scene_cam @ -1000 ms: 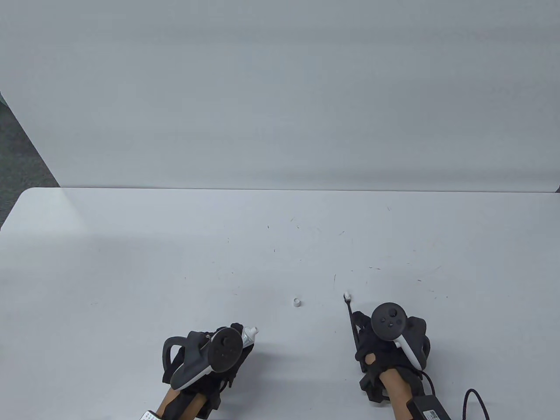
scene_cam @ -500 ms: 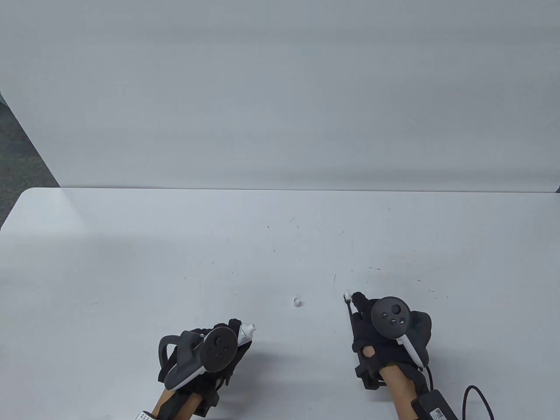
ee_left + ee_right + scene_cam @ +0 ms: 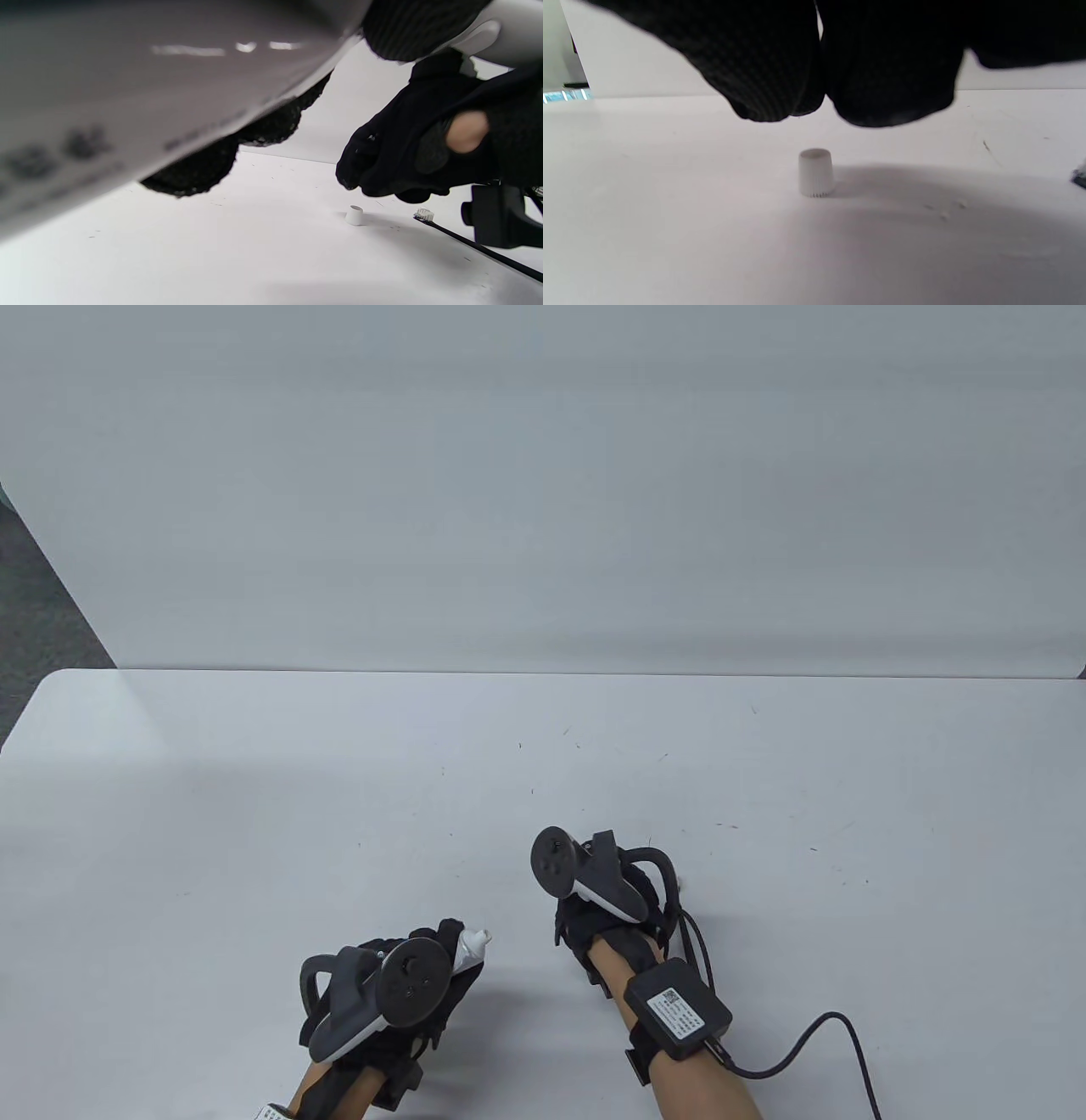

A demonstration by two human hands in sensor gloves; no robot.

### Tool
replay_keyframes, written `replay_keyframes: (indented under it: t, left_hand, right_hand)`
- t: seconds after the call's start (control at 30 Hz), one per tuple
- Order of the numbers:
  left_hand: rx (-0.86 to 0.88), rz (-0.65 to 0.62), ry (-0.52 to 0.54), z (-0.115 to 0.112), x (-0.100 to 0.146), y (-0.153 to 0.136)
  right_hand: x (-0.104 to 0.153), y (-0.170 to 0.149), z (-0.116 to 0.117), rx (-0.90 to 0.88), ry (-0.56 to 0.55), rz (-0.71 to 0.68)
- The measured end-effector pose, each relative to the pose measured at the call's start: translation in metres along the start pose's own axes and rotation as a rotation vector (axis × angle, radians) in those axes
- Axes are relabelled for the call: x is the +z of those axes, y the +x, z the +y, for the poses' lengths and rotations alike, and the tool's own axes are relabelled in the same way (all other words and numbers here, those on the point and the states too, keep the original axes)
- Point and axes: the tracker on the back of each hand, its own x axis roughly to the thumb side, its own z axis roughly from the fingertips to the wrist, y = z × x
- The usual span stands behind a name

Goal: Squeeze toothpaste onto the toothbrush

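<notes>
On the white tabletop (image 3: 254, 814), the left hand (image 3: 399, 984) grips the uncapped toothpaste tube (image 3: 472, 946), nozzle pointing right. The right hand (image 3: 607, 899) hovers empty, fingers (image 3: 772, 84) curled loosely just above the upright white cap (image 3: 815, 172). The toothbrush (image 3: 466, 241) lies flat beside the cap, to its right.

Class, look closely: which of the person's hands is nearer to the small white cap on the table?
Right. The right hand hovers directly above the cap; the left hand, holding the toothpaste tube, sits off to its side.

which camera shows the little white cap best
The right wrist view: the cap stands upright on the table, centered, close and sharp, just below the right hand's fingers. The left wrist view shows it small and farther off; in the table view the right hand hides it.
</notes>
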Motion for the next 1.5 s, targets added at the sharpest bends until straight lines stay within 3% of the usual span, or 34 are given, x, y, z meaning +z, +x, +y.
replay_keyframes:
  t: [0.27, 0.63, 0.77, 0.9, 1.1, 1.2, 1.27, 1.5]
  left_hand:
    - [0.001, 0.006, 0.002, 0.001, 0.0, 0.0]
    - [-0.001, 0.018, -0.004, 0.001, 0.0, -0.002]
    - [-0.002, 0.014, -0.002, 0.0, 0.0, -0.001]
    - [-0.019, -0.003, 0.0, -0.002, 0.0, 0.004]
    - [-0.048, -0.065, 0.008, -0.007, 0.004, 0.02]
    - [-0.029, -0.135, 0.01, -0.011, 0.007, 0.032]
    - [-0.033, -0.18, 0.023, -0.012, 0.01, 0.04]
    - [-0.051, -0.224, 0.038, -0.012, 0.015, 0.053]
  right_hand:
    - [-0.011, 0.013, 0.022, 0.107, 0.007, 0.033]
    - [-0.007, 0.009, 0.013, 0.07, -0.054, 0.009]
    - [0.015, -0.007, -0.019, -0.075, -0.132, -0.014]
    - [0.053, -0.028, -0.055, -0.292, -0.267, -0.085]
    - [0.115, -0.044, -0.076, -0.572, -0.454, -0.283]
    - [0.137, -0.044, -0.077, -0.741, -0.461, -0.36]
    - [0.146, -0.041, -0.074, -0.822, -0.404, -0.404]
    - [0.157, -0.039, -0.067, -0.86, -0.357, -0.445]
